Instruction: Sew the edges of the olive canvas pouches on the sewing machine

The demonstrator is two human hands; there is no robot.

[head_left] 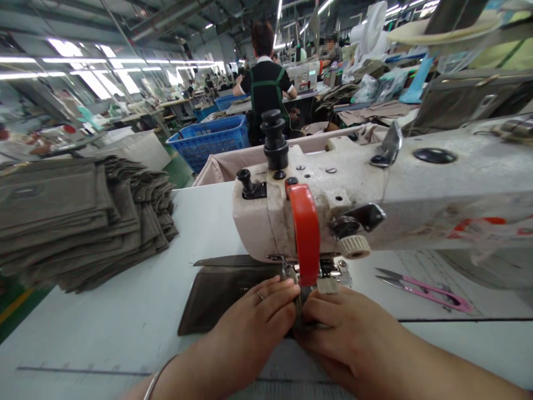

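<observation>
A dark grey-brown fabric piece, layered and flat, lies under the head of a white sewing machine. My left hand, with a ring on one finger, rests over its right part. The outer fingers press down beside the presser foot, while the index finger bends in at the edge and the thumb is hidden. Close on the other side, my right hand is closed, its fingers curled round the near edge of the same piece. A red guard hangs in front of the needle, which I cannot make out.
Pink-handled thread snips lie right of the machine. A tall stack of grey-brown fabric pieces stands at the table's left. Beyond the white table are a blue crate and a co-worker facing away.
</observation>
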